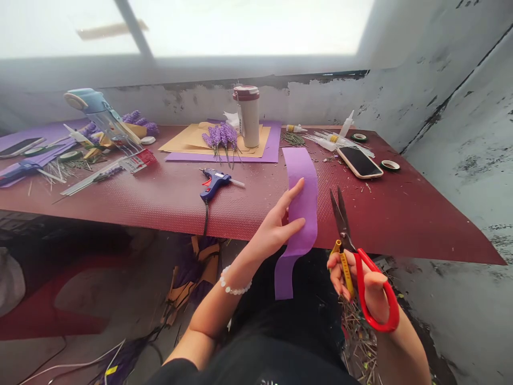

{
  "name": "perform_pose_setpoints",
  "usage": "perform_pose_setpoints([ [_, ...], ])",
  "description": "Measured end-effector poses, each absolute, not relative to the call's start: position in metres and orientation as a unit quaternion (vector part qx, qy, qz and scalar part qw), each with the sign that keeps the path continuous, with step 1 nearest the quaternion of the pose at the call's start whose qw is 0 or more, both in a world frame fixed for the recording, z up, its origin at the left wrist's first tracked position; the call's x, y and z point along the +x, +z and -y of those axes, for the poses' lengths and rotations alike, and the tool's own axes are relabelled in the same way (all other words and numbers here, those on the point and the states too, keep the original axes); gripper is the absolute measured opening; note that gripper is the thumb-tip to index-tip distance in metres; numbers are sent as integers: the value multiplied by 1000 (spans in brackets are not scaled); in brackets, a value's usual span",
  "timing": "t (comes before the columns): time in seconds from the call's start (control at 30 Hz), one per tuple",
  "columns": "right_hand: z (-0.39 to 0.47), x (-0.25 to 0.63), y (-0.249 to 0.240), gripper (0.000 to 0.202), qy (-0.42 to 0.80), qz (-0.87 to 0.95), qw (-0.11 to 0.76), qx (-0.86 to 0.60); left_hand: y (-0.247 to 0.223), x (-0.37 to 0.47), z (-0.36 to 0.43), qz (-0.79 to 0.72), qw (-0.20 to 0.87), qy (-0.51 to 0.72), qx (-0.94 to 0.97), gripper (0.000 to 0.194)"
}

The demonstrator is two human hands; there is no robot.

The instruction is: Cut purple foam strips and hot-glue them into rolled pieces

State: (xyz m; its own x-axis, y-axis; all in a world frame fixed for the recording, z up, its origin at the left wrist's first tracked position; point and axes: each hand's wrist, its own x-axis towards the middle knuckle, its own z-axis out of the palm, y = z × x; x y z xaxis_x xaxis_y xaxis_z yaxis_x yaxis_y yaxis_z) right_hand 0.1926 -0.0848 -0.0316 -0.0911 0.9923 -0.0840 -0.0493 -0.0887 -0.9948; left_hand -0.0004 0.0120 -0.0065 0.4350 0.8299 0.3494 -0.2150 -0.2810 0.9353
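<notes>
Two bare hands are right of the hot glue gun (pixel 215 184) on the surface (pixel 180 200). Nearer to it, the left hand (pixel 274 227) has its grip closed on a purple paper strip (pixel 303 206), which curves down past the near edge. Farther right of the glue gun, the right hand (pixel 375 291) is clamped around red-handled scissors (pixel 344 230), blades slightly parted, and a yellow-handled tool (pixel 347 276), kind unclear. Beyond the glue gun are lavender sprigs (pixel 222 135) and a travel mug (pixel 250 123).
</notes>
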Motion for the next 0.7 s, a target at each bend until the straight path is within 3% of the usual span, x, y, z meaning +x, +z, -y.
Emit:
perform_pose_setpoints([
  [0.2,90,199,-30,98,628,496,381,-463,-7,-2,-15,-229,559,486,632,75],
  [0.7,84,180,-26,88,576,501,446,-467,-6,4,-5,-244,574,438,647,76],
])
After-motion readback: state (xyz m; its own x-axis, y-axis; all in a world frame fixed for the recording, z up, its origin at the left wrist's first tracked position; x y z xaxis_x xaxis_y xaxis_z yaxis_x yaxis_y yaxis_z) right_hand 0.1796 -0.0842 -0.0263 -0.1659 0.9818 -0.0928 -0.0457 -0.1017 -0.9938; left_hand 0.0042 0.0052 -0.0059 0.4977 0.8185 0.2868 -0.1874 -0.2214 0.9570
